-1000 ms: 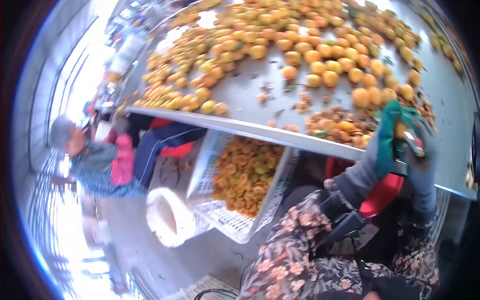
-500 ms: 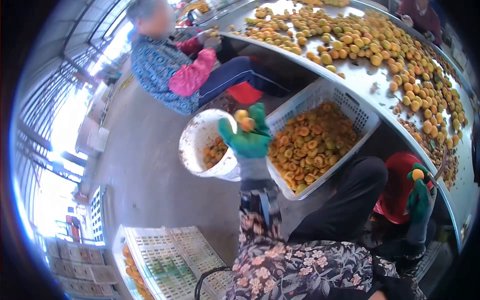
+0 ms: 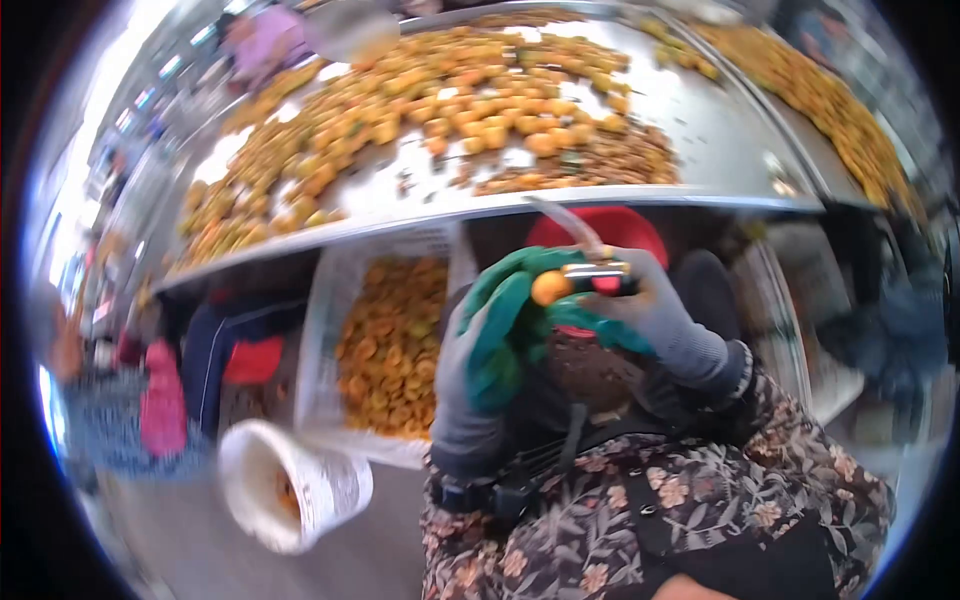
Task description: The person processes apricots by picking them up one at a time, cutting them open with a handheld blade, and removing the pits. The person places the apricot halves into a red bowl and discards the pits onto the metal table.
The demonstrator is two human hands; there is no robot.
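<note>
My two gloved hands are close together above a red bucket (image 3: 640, 232). My left hand (image 3: 485, 335), in a green and grey glove, has its fingers curled round an orange apricot (image 3: 550, 289). My right hand (image 3: 655, 300), in a matching glove, grips a knife (image 3: 565, 221). Its curved blade points up and to the left, and a dark piece with gold and red bands, seemingly the handle, lies by the fingers and the apricot. Motion blur and the gloves partly hide the fingertips. Left of my hands, a white crate (image 3: 308, 385) holds many opened apricots (image 3: 385, 360).
A metal table (image 3: 420, 215) runs across ahead, bearing whole apricots (image 3: 490, 130) and a heap of brownish pieces (image 3: 590, 170). A white bucket (image 3: 335, 490) stands at lower left. A co-worker's pink sleeve (image 3: 163, 400) is at far left. Stacked crates (image 3: 780, 310) stand to the right.
My view has turned right. My left hand, which held apricot pieces over the crate and white bucket, has emptied and come to my right hand. The apricot beside the knife is now between both hands.
</note>
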